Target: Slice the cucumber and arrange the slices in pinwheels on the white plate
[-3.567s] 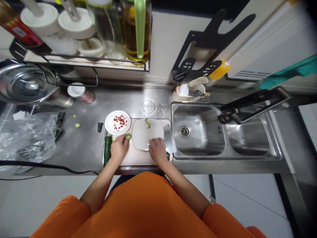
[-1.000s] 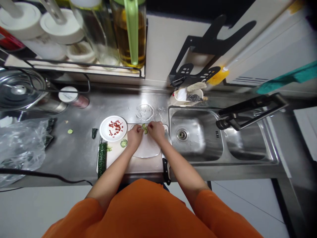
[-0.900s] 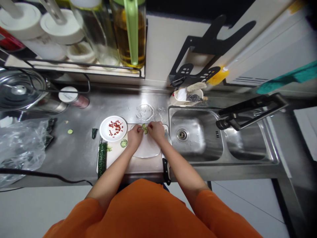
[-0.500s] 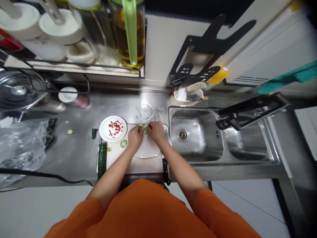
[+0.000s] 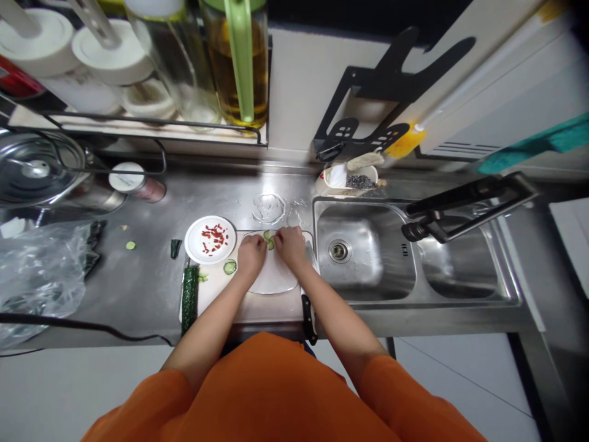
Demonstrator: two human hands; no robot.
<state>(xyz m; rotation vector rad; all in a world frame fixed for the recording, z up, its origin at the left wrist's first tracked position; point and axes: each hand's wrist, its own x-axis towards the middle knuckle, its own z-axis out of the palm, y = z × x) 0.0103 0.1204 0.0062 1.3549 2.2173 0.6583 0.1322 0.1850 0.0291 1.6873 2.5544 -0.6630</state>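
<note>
Green cucumber slices [image 5: 268,236] lie between my two hands, at the far part of a clear-white plate [image 5: 276,279]. My left hand [image 5: 251,255] is closed, its fingertips pinched against the slices from the left. From the right, my right hand [image 5: 290,248] also has its fingers curled down onto them; the exact grip is partly hidden. Under the plate is a white cutting board [image 5: 216,285]. Left of my left hand are more cucumber slices [image 5: 229,266] and a long piece of cucumber [image 5: 189,298]. A black-handled knife [image 5: 308,316] lies along the board's right edge.
A white plate with red pieces [image 5: 189,239] overlaps the board's far left corner. To the right is a double sink [image 5: 363,270] with a dark faucet [image 5: 442,215]. A plastic bag [image 5: 46,264] and a red-and-white jar [image 5: 138,183] stand left; oil bottles [image 5: 239,73] sit on a rack above.
My hands stay nearly in place over the plate. The fingers of my right hand have shifted very slightly about the cucumber slices.
</note>
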